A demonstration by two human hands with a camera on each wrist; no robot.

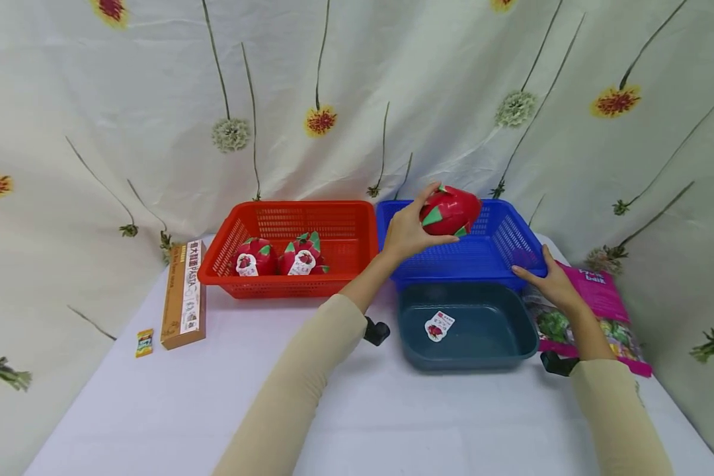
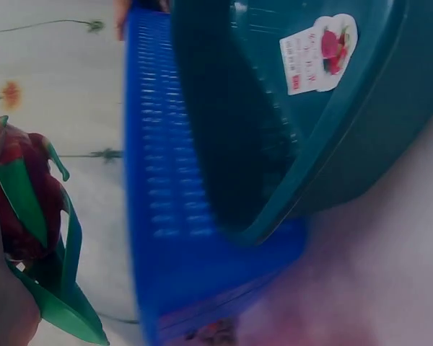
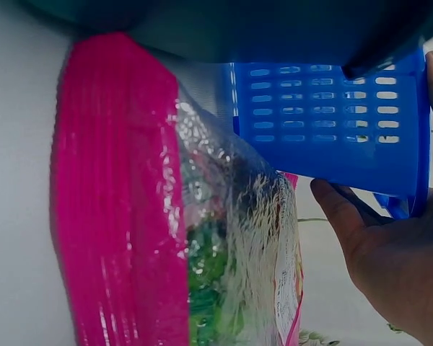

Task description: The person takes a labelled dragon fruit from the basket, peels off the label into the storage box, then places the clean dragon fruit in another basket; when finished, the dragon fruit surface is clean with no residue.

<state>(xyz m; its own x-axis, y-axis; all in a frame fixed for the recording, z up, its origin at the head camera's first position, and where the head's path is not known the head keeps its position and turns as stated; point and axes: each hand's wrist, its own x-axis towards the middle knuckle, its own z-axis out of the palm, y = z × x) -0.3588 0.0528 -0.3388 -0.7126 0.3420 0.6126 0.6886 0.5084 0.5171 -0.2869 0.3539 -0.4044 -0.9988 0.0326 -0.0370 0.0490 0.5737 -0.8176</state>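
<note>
My left hand (image 1: 406, 233) holds a red dragon fruit (image 1: 455, 210) with green scales, thumb below and fingers above, over the blue basket (image 1: 446, 270). In the left wrist view the fruit (image 2: 30, 209) sits at the left edge, its green tips curling outward. My right hand (image 1: 552, 283) grips the blue basket's right rim; the right wrist view shows the thumb against the slotted wall (image 3: 296, 155). In front of that basket stands a dark teal tray (image 1: 467, 363) with a dragon-fruit label (image 1: 438, 326) inside. Two labelled dragon fruits (image 1: 264, 254) lie in the red basket (image 1: 285, 285).
A pink-topped clear bag (image 1: 597, 294) of vegetables lies right of the baskets, partly behind my right forearm. At the left are a long pasta box (image 1: 183, 294) and a small yellow packet (image 1: 145, 343). A flowered cloth (image 1: 357, 99) hangs behind the white table.
</note>
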